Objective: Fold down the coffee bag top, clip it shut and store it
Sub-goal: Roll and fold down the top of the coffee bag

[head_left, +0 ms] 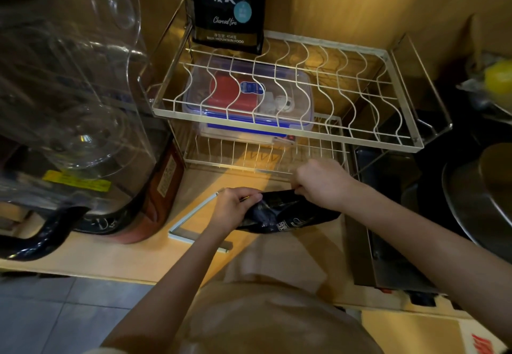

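Observation:
A black coffee bag (285,216) with pale lettering lies on the wooden counter, just in front of the wire rack. My left hand (234,205) pinches the bag's top at its left corner. My right hand (321,183) grips the same top edge at the right corner. The bag's mouth sits between the two hands and looks crumpled. A long pale clip bar (194,213) lies on the counter, reaching out to the left from under my left hand. A second black coffee bag (228,7) stands upright at the back left of the rack's upper shelf.
A two-tier wire rack (357,135) stands behind the bag, with a clear blue-rimmed box (249,98) under its upper shelf. A clear plastic appliance (69,82) fills the left side. A metal tray (388,256) and a steel bowl (476,201) sit to the right.

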`<state>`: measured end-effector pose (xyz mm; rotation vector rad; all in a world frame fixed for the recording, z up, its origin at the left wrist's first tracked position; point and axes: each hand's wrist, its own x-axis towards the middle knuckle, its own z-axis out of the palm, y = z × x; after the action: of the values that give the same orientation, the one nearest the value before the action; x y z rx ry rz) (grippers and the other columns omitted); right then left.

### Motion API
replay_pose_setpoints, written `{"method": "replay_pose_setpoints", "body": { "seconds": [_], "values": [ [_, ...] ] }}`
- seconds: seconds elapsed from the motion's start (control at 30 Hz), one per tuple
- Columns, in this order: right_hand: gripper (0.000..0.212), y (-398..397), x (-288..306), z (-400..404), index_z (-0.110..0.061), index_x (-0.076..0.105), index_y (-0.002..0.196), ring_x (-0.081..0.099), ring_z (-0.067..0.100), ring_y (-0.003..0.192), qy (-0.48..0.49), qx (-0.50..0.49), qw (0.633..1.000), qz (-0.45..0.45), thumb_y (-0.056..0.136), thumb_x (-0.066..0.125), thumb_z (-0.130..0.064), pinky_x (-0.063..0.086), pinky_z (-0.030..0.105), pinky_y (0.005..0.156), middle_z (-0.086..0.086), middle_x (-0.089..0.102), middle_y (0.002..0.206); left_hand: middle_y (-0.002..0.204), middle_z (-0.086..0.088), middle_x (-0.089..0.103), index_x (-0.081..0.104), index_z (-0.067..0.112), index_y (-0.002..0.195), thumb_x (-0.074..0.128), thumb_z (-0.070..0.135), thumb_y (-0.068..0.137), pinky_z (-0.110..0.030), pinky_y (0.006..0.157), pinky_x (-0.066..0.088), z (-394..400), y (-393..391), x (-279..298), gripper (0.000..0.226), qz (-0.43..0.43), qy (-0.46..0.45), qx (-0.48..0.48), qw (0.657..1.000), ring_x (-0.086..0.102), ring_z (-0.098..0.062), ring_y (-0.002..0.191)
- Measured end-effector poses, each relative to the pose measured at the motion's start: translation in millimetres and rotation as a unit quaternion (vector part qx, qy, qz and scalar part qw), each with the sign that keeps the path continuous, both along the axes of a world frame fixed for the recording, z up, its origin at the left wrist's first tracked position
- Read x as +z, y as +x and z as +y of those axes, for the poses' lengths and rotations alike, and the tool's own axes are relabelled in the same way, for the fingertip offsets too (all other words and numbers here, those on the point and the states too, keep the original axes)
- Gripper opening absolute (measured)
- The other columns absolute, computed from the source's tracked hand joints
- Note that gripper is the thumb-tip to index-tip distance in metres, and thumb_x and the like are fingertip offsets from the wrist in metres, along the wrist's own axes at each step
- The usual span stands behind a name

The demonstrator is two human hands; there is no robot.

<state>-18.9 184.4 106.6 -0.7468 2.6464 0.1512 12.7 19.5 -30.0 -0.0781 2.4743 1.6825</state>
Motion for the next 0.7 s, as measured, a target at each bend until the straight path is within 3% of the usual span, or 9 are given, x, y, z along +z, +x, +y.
{"method": "replay_pose_setpoints", "body": {
  "seconds": [0.1,0.2,0.3,0.37,0.43,0.5,0.57,0.7],
  "values": [
    [0.013,-0.9,0.9,0.7,-0.016,0.067,0.096,0.061,0.024,0.092,-0.021,-0.012,0.999,-0.021,0.087,0.058,-0.018,0.052,0.04,0.081,0.008,0.068,0.097,0.089,-0.009,0.073,0.071,0.008,0.093,0.062,0.012,0.082,-0.006,0.064,0.049,-2.4,1.4,-1.2,0.015,-0.015,0.028,-0.011,0.999,0.066,-0.012,0.077],
    [0.012,-1.9,1.5,-2.9,-0.016,0.067,0.094,0.061,0.025,0.093,-0.029,-0.012,0.999,-0.031,0.085,0.06,-0.017,0.052,0.043,0.082,0.009,0.066,0.099,0.093,-0.012,0.072,0.071,0.004,0.094,0.061,0.01,0.083,-0.015,0.073,0.049,0.2,3.0,0.5,0.016,-0.022,0.038,-0.004,0.999,0.068,-0.024,0.087],
    [0.012,-5.6,3.8,-5.1,-0.015,0.067,0.094,0.061,0.027,0.095,-0.03,-0.01,0.999,-0.043,0.083,0.061,-0.015,0.051,0.046,0.084,0.01,0.066,0.101,0.102,-0.003,0.069,0.067,0.013,0.103,0.065,0.015,0.081,0.003,0.073,0.037,1.3,14.0,3.4,0.023,0.012,0.001,0.018,1.0,0.059,-0.011,0.095],
    [0.014,-8.0,3.6,-4.0,-0.015,0.068,0.095,0.06,0.027,0.099,-0.027,-0.006,0.999,-0.046,0.084,0.061,-0.015,0.05,0.047,0.085,0.01,0.066,0.103,0.105,0.008,0.062,0.063,0.02,0.103,0.072,0.019,0.074,0.006,0.075,0.033,-2.8,28.4,4.3,0.03,0.054,-0.024,0.021,0.998,0.054,-0.005,0.098],
    [0.015,-10.4,3.0,-1.2,-0.016,0.068,0.098,0.059,0.026,0.101,-0.025,-0.006,0.999,-0.041,0.084,0.061,-0.016,0.05,0.046,0.086,0.009,0.067,0.105,0.112,0.007,0.059,0.062,0.02,0.092,0.078,0.02,0.066,-0.006,0.087,0.037,-8.0,42.3,1.6,0.03,0.1,-0.058,-0.012,0.993,0.053,-0.009,0.105],
    [0.016,-11.9,1.7,0.4,-0.017,0.068,0.099,0.059,0.024,0.102,-0.026,-0.003,0.999,-0.04,0.085,0.06,-0.018,0.05,0.044,0.086,0.007,0.067,0.105,0.122,-0.003,0.058,0.065,0.017,0.085,0.08,0.023,0.063,-0.029,0.098,0.039,-9.9,50.7,-0.6,0.027,0.128,-0.122,-0.057,0.983,0.049,-0.018,0.116],
    [0.016,-13.0,0.8,1.8,-0.018,0.068,0.099,0.059,0.023,0.102,-0.027,0.0,0.999,-0.035,0.086,0.06,-0.019,0.05,0.043,0.086,0.005,0.068,0.104,0.13,-0.01,0.054,0.066,0.015,0.084,0.08,0.024,0.063,-0.043,0.103,0.035,-8.6,50.8,-1.8,0.027,0.143,-0.172,-0.076,0.972,0.042,-0.028,0.125],
    [0.019,-12.9,-1.2,1.9,-0.02,0.067,0.103,0.059,0.023,0.103,-0.028,0.002,0.999,-0.025,0.086,0.059,-0.021,0.049,0.044,0.088,0.005,0.068,0.107,0.136,-0.011,0.047,0.062,0.013,0.084,0.077,0.023,0.067,-0.042,0.106,0.033,-1.7,44.9,-0.4,0.024,0.139,-0.165,-0.095,0.972,0.037,-0.03,0.13]
  ]
}}
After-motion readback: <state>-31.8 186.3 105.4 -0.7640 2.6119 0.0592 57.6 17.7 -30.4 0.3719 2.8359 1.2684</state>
